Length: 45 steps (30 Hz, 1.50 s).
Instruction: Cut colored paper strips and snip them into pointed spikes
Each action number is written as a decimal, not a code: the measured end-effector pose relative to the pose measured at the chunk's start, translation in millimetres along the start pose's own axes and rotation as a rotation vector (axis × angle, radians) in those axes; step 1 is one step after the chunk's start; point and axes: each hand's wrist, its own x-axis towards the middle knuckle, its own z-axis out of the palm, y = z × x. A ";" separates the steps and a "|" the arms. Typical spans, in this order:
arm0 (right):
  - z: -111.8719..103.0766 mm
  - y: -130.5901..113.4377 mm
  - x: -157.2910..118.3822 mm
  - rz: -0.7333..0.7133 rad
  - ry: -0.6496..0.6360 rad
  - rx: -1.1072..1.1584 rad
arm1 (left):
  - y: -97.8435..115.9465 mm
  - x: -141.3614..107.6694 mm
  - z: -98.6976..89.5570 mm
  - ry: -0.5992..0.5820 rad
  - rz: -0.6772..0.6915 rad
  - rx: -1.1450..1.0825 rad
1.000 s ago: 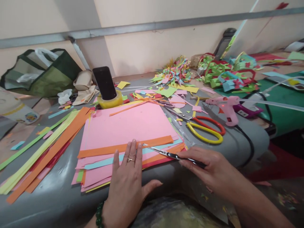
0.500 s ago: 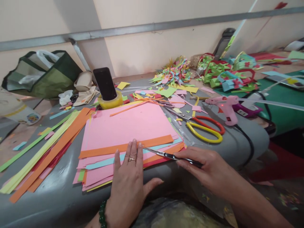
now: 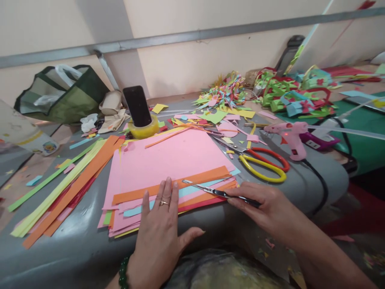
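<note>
My left hand lies flat with fingers spread on a stack of coloured sheets, pink on top. Its fingertips press the lower edge of an orange strip that crosses the stack. In my right hand is a slim craft knife, its blade over the orange strip just right of my left fingertips. Light blue, orange and red paper edges show below the strip. A thin orange sliver rests at the stack's top.
Left of the stack lie long paper strips. A phone stands in a yellow tape roll. Scissors and a pink glue gun are at the right. Behind are paper scraps, a green bag and paper crafts.
The view has shifted, moving most things slightly right. The orange strip now tilts more, its right end higher, and the knife blade has come over it. My left hand still presses on the stack.
</note>
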 end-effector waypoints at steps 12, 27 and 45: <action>4.1 -13.9 1.7 -0.017 -0.004 -0.010 | 4.2 2.7 -2.7 -0.050 -0.024 -0.003; 3.8 -15.5 7.1 -0.040 -0.037 -0.013 | -17.1 -13.4 -0.8 0.012 -0.020 -0.017; 9.5 -22.8 14.0 -0.082 -0.051 -0.011 | -13.2 -13.8 1.9 0.002 -0.061 -0.022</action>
